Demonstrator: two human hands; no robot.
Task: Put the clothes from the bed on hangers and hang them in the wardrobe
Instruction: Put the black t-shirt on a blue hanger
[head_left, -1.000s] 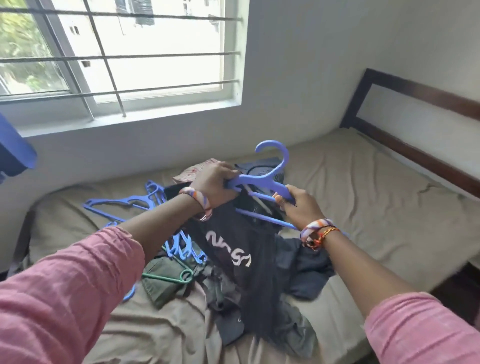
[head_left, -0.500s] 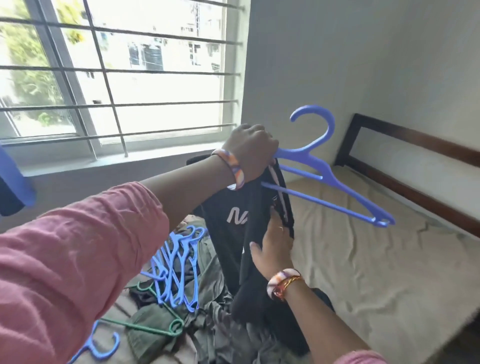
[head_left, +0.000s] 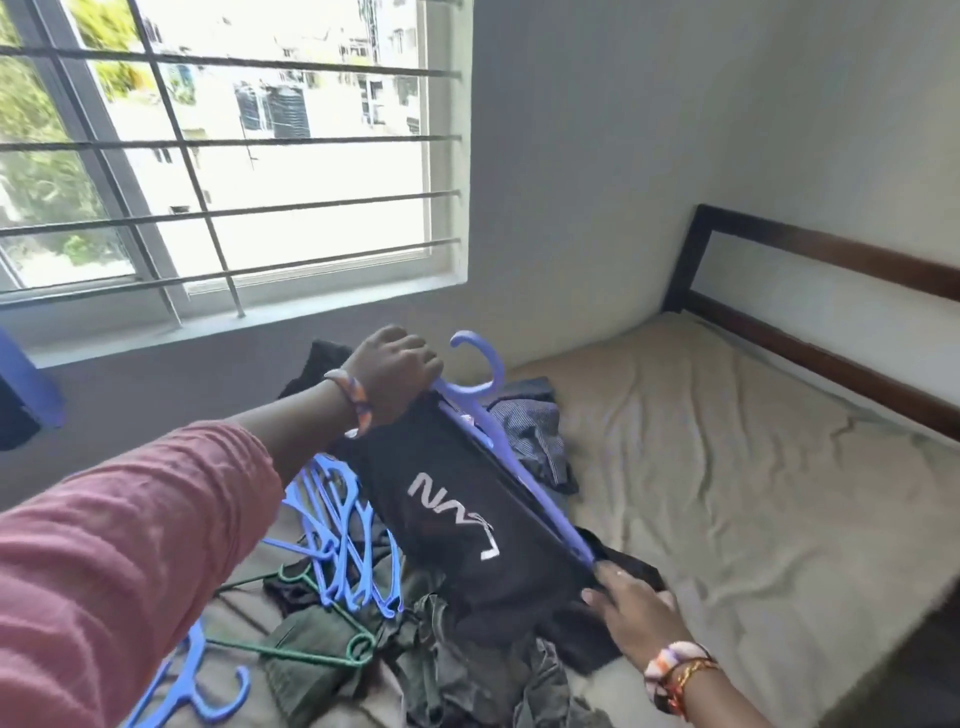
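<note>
- The bed (head_left: 727, 493) carries the clothes pile at its left, near side.
- The black garment (head_left: 467, 530) hangs on the blue hanger (head_left: 519, 467); the left hand (head_left: 395, 374) grips its neck end, the right hand (head_left: 631, 605) pinches cloth at the arm's tip.
- Pull the shoulder fully over that tip.
- Spare hangers (head_left: 337, 530) lie left, liable to snag.
</note>
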